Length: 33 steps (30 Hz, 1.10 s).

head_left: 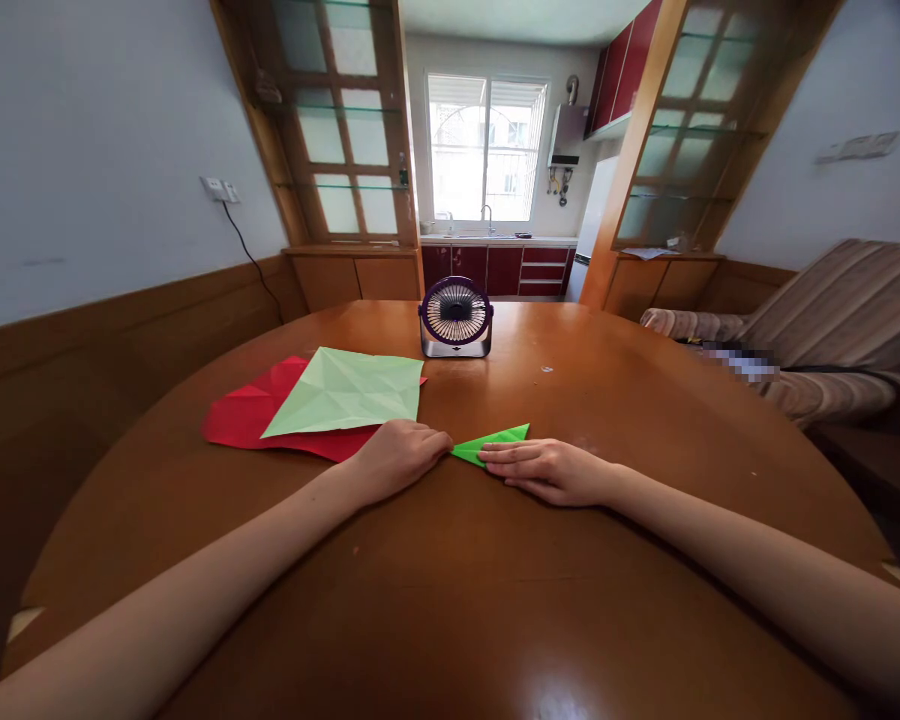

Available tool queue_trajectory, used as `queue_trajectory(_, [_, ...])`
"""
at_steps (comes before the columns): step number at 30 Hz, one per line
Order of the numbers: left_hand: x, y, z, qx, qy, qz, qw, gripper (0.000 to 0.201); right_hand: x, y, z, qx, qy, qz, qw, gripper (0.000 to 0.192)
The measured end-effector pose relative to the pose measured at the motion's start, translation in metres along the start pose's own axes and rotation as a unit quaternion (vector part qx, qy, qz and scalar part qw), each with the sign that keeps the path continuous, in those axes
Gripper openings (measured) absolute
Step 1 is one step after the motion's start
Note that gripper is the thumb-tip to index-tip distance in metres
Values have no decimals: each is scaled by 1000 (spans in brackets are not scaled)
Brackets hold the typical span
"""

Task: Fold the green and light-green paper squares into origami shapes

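A small bright-green piece of folded paper (501, 438) lies on the table, shaped like a narrow triangle with its left end pointed. The fingers of my left hand (409, 450) are curled together at that pointed left end, pinching it. Stretched out flat, the fingers of my right hand (547, 470) rest on the paper's lower right part and cover some of it. Beside my left hand is a creased pale-green sheet (352, 392), lying over red paper (247, 408).
A small dark purple fan (456, 315) stands on the brown wooden table (450, 600) beyond the hands. Tiny white scraps (547, 369) lie to the right of it. A striped sofa (847, 310) is at the right, past the table's edge.
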<state>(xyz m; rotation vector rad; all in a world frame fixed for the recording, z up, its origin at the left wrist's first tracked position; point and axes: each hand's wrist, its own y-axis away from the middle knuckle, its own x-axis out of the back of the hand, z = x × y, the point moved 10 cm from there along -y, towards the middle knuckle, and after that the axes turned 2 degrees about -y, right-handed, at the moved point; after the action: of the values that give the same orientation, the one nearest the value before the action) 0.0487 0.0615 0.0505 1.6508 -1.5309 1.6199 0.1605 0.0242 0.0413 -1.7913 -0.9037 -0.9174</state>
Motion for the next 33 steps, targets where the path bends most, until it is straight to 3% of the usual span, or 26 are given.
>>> queue_trajectory(11, [4,5,8,-10,-11,-7,1000,24,-2,0,-1,-6,15,-20,1000,41])
queue_trajectory(17, [10,5,12,3,34,-3,999,29,4,1,-1,-11,10,3,1000,38])
queue_trajectory(25, [-1,4,20,-4,-4,-58,998,41,6,3,-4,-1,15,6,1000,41])
queue_trajectory(33, [-6,6,16,0,27,-89,996,42,6,7,-5,-3,-5,-10,1000,44])
